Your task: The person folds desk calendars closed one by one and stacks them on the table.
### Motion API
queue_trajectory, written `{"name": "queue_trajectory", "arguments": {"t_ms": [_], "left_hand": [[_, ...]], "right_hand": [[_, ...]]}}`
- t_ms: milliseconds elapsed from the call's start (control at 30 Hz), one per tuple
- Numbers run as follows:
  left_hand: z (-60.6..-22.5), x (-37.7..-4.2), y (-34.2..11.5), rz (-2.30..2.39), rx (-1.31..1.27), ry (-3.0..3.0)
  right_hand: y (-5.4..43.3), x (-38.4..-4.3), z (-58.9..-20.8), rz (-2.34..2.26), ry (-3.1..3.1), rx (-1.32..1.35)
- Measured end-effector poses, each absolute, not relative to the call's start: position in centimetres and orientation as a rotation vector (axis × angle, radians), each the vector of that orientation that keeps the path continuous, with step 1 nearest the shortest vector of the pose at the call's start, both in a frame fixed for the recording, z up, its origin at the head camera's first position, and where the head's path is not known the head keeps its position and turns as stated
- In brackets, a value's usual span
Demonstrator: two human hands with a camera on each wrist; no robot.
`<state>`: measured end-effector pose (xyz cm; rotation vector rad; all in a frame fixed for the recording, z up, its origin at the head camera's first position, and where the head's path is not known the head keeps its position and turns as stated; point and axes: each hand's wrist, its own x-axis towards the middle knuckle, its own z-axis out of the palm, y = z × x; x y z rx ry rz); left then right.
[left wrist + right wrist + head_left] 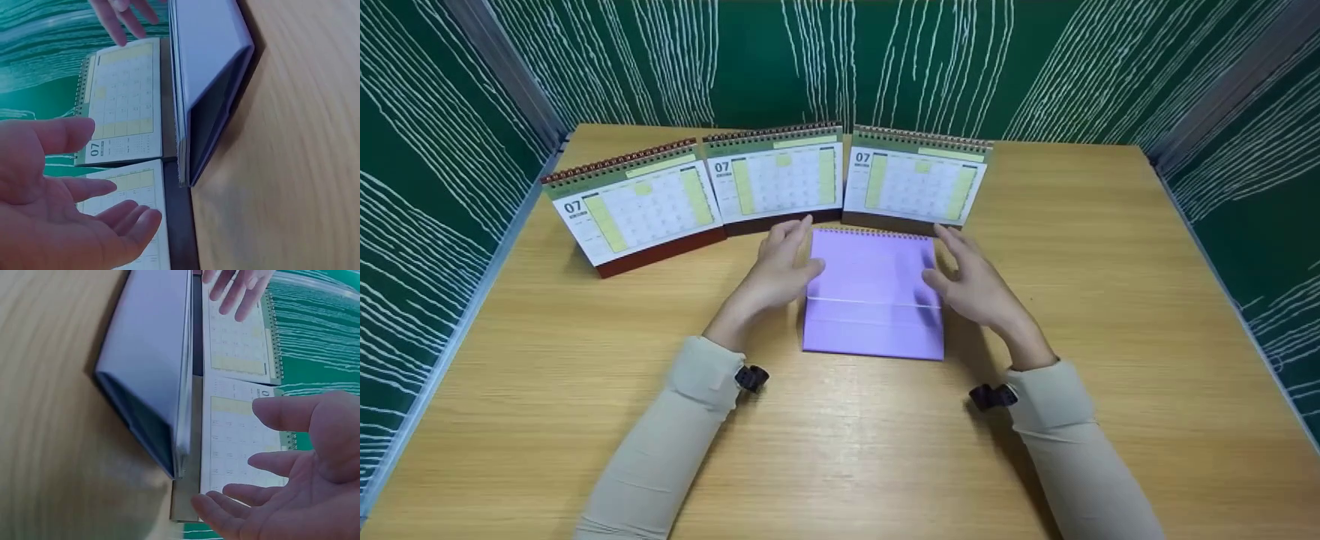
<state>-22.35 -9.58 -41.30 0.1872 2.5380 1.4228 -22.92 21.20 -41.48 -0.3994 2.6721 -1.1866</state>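
Note:
A purple desk calendar (874, 281) stands tent-like in the middle of the table, its plain cover towards me and its spiral binding along the top. My left hand (784, 266) is at its left side, fingers loosely spread. At the opposite side is my right hand (971, 281), its fingers likewise apart. In the left wrist view, a gap shows between the left hand (84, 197) and the purple calendar (211, 50). The right wrist view shows the right hand (298, 467) apart from the calendar (149, 343) too. Neither hand holds anything.
Behind stand three desk calendars in a row, each showing 07: a red-based one (641, 206) at left, a dark-based one (776, 176) in the middle, a brown-based one (915, 176) at right. Green walls (757, 67) with white streaks enclose the wooden table (855, 450).

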Motion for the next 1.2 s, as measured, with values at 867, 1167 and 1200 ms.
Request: {"name": "queue_trajectory", "arguments": {"t_ms": [867, 1167, 1200], "left_hand": [[-44.0, -22.5, -6.8, 0.54, 0.454, 2.887], [-44.9, -22.2, -5.8, 0.483, 0.451, 2.825], [-45.0, -22.2, -5.7, 0.487, 0.444, 2.819]], "right_hand": [[16.0, -22.8, -43.8, -0.442, 2.831, -0.426], [15.6, -22.5, -44.8, -0.426, 2.825, -0.402], [15.5, -22.5, -44.8, -0.426, 2.821, -0.399]]}}
